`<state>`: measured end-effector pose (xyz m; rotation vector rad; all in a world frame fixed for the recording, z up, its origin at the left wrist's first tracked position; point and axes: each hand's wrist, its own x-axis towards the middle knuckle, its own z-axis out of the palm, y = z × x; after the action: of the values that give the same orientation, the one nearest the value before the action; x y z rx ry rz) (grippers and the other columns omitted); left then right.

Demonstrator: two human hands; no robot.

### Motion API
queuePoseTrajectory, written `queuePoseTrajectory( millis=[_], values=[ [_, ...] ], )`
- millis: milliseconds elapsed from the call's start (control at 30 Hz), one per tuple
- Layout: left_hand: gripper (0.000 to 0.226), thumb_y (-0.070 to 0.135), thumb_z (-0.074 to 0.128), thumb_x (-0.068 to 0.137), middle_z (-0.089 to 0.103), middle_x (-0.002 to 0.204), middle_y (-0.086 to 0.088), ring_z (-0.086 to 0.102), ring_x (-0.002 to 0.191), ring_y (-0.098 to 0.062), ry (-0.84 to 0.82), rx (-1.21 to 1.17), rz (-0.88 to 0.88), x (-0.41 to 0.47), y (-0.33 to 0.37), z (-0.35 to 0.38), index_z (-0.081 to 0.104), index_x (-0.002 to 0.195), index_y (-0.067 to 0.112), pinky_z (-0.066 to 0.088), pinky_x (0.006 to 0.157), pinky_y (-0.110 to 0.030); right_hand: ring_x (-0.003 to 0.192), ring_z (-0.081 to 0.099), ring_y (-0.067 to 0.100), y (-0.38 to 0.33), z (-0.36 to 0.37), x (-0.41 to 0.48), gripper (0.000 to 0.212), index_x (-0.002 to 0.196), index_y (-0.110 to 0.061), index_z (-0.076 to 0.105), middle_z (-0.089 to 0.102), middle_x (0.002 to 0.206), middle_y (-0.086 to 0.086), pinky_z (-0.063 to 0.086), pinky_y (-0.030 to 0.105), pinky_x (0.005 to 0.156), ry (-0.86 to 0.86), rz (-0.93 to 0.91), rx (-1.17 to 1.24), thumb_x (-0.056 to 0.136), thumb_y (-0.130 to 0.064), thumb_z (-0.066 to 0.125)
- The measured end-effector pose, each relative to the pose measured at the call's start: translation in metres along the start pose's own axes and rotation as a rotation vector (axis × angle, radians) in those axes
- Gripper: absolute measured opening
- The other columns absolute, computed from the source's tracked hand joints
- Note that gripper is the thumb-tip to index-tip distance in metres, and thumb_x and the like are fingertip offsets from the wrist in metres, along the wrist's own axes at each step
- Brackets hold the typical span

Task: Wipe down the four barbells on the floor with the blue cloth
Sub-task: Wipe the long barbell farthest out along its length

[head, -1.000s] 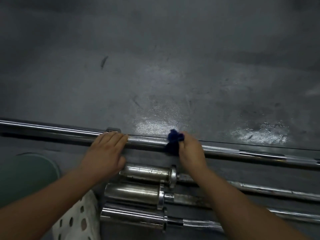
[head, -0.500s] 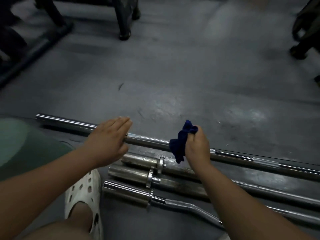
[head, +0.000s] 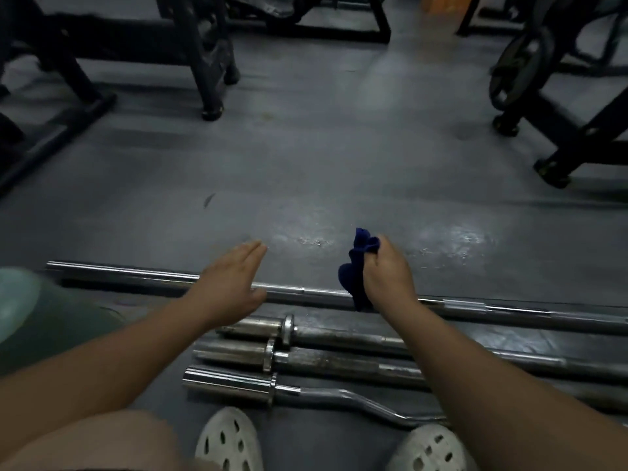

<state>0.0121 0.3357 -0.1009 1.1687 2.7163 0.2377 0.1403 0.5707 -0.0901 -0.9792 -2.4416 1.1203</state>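
Several steel barbells lie side by side on the dark floor. The farthest is a long straight bar (head: 129, 275). Nearer come two shorter bars with sleeves (head: 339, 334) (head: 323, 360), then a curl bar (head: 339, 397) closest to my feet. My right hand (head: 387, 277) hangs above the long bar, shut on the bunched blue cloth (head: 356, 270), whose lower end dangles near the bar. My left hand (head: 231, 283) hovers flat over the long bar with fingers straight and holds nothing.
Black gym machine frames stand at the back left (head: 207, 62) and right (head: 577, 137). A weight plate (head: 513, 66) hangs on the right frame. My white clogs (head: 227, 440) (head: 431, 450) sit just in front of the curl bar. Open floor (head: 323, 171) lies beyond the bars.
Both hands have come up off the long bar. The right hand lifted the cloth away from it. The view rose and pulled back, showing the machines behind.
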Motion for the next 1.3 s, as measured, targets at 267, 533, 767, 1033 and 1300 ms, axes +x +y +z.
queuePoseTrajectory(
  millis=[267, 533, 767, 1033, 1300],
  values=[
    [0.083, 0.039, 0.055, 0.09, 0.011, 0.166, -0.002, 0.015, 0.151, -0.02, -0.219, 0.013, 0.08, 0.029, -0.024, 0.074, 0.012, 0.158, 0.019, 0.016, 0.122, -0.038, 0.08, 0.054, 0.018, 0.023, 0.047, 0.022, 0.019, 0.103, -0.018, 0.055, 0.059, 0.092, 0.004, 0.043, 0.033, 0.068, -0.097, 0.198, 0.056, 0.101, -0.021, 0.036],
    [0.084, 0.044, 0.047, 0.086, 0.013, 0.166, -0.003, 0.015, 0.151, -0.019, -0.313, -0.011, 0.186, 0.098, -0.032, 0.137, 0.014, 0.158, 0.019, 0.012, 0.123, -0.032, 0.085, 0.057, 0.022, 0.068, 0.107, 0.083, 0.015, 0.104, -0.02, 0.057, 0.061, 0.097, 0.003, 0.043, 0.031, 0.067, -0.064, 0.195, 0.09, 0.1, -0.021, 0.042],
    [0.1, 0.066, 0.01, 0.071, 0.007, 0.166, -0.004, 0.008, 0.152, -0.02, -0.38, 0.021, 0.101, 0.131, -0.05, 0.189, 0.008, 0.159, 0.018, 0.006, 0.124, -0.037, 0.129, 0.043, 0.021, 0.124, 0.19, 0.072, 0.051, 0.138, -0.03, 0.048, 0.052, 0.137, -0.004, 0.027, 0.045, 0.111, -0.413, -0.173, -0.605, 0.094, -0.054, 0.037],
    [0.079, 0.057, 0.029, 0.084, 0.044, 0.151, -0.007, 0.039, 0.138, -0.026, -0.289, -0.032, 0.103, 0.098, -0.046, 0.192, 0.038, 0.149, 0.014, 0.023, 0.118, -0.043, 0.119, 0.043, 0.018, 0.127, 0.18, 0.057, 0.036, 0.13, -0.034, 0.049, 0.053, 0.13, -0.011, 0.029, 0.041, 0.099, -0.342, -0.16, -0.567, 0.094, -0.038, 0.05],
    [0.069, 0.052, 0.03, 0.089, 0.054, 0.14, -0.009, 0.049, 0.127, -0.029, -0.249, -0.077, 0.061, 0.09, -0.042, 0.198, 0.051, 0.14, 0.011, 0.033, 0.11, -0.047, 0.114, 0.053, 0.019, 0.147, 0.173, 0.064, 0.041, 0.134, -0.032, 0.049, 0.06, 0.124, -0.006, 0.035, 0.04, 0.097, -0.478, -0.302, -0.581, 0.096, -0.045, 0.04]
  ],
)
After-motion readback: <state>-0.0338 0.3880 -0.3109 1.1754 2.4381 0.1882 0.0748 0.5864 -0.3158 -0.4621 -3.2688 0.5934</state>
